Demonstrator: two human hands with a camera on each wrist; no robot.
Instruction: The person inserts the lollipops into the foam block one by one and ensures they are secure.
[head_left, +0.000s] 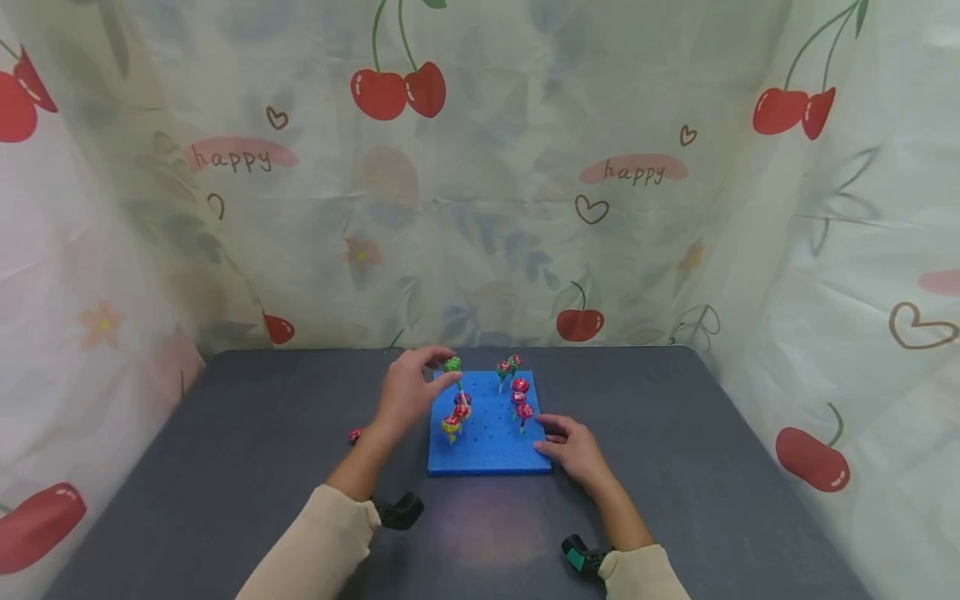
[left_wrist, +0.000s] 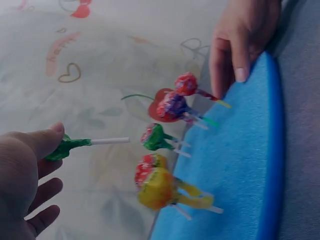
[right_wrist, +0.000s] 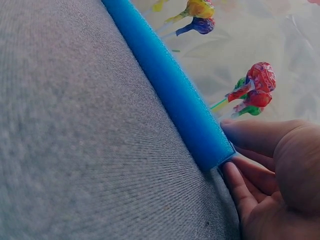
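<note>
My left hand pinches a green-wrapped lollipop by its head between thumb and fingers. Its white stick points toward the blue foam board, apart from the surface in the left wrist view. On the board's left side stand a yellow lollipop and red and purple ones beside it. Red-wrapped lollipops stand in a row on the right, with green-and-red ones behind them. My right hand holds the board's near right corner, thumb on top and fingers at its side.
The board has rows of small holes. A red-wrapped lollipop lies on the dark table left of the board, partly behind my left forearm. A printed curtain surrounds the table at the back and sides.
</note>
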